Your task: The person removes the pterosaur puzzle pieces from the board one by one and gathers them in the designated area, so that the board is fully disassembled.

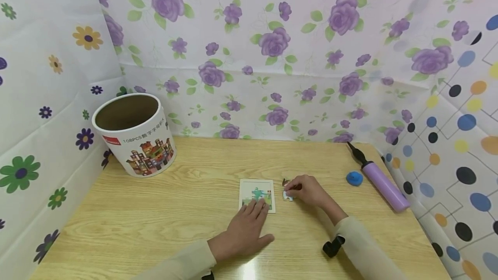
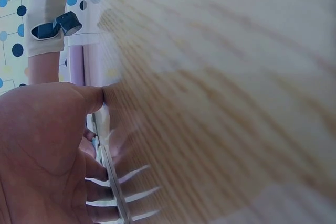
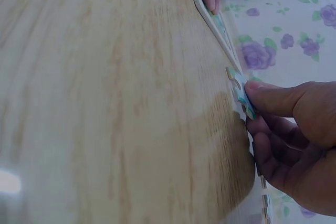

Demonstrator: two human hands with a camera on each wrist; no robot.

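One flat left hand, lower centre, probably steadies the puzzle board; right hand pinches a puzzle piece.

We count two hands, one left hand and one right hand, one puzzle board, and at least one puzzle piece; fingers may hide more. The tabletop also carries one bucket by its far left corner, and one pump and one blue object toward its right edge.

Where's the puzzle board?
In the head view, the board is mid-table, partly under the left hand and just left of the right hand.
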